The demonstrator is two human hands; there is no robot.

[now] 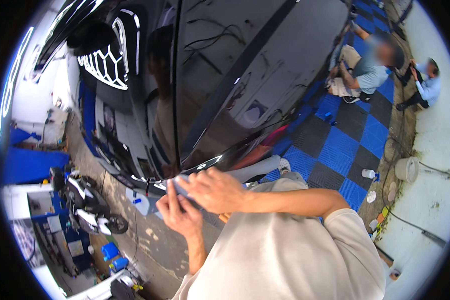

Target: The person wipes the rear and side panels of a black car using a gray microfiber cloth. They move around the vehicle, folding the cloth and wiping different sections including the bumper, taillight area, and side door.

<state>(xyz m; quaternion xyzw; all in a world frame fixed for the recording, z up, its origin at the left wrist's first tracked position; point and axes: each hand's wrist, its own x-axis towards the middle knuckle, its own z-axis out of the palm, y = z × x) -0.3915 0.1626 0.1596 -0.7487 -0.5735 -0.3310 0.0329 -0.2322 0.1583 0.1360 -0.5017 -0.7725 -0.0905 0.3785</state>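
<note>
A glossy black car body [217,112] fills the upper middle, with a narrow panel gap running down it and reflections of the room. Both hands meet at its lower edge, just below that gap. My right hand [215,190] lies with its fingers bent over a small dark grey piece [183,187], whose kind I cannot tell. From below, my left hand [182,215] touches the same piece, index finger pointing up and the other fingers partly spread. A red tail light [260,150] shows to the right of the hands.
Two people [367,75] [427,84] are low down at the upper right, beyond blue and black floor tiles [337,146]. A white bucket [407,169] and a spray bottle [368,173] stand by the right wall. A motorcycle [84,202] and blue containers [114,257] are at lower left.
</note>
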